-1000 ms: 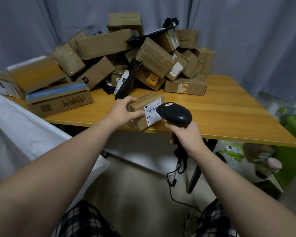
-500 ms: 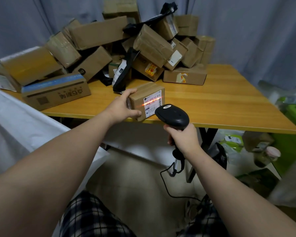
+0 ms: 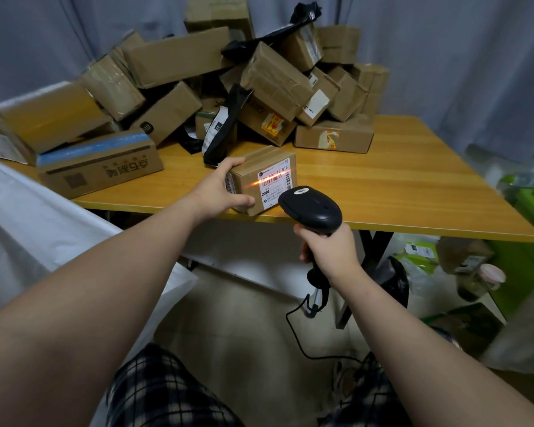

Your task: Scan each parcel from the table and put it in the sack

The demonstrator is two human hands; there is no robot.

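Note:
A small brown cardboard parcel (image 3: 259,167) with a white shipping label stands at the front edge of the wooden table (image 3: 413,180). My left hand (image 3: 221,189) grips its left end, thumb along the bottom front. My right hand (image 3: 330,251) holds a black corded barcode scanner (image 3: 313,208) just right of and below the parcel. An orange-red scan line lies across the label's barcode. The white sack (image 3: 43,229) hangs at the left, below the table edge.
A tall heap of cardboard boxes (image 3: 269,78) and black poly bags fills the back and left of the table. A long box with blue tape (image 3: 99,164) lies at the left front. Green bags and clutter (image 3: 475,266) sit on the floor at right. Grey curtains hang behind.
The scan line came on across the label about half a second ago and stays lit. The parcel was set more upright at the table edge, and the scanner stays aimed at it.

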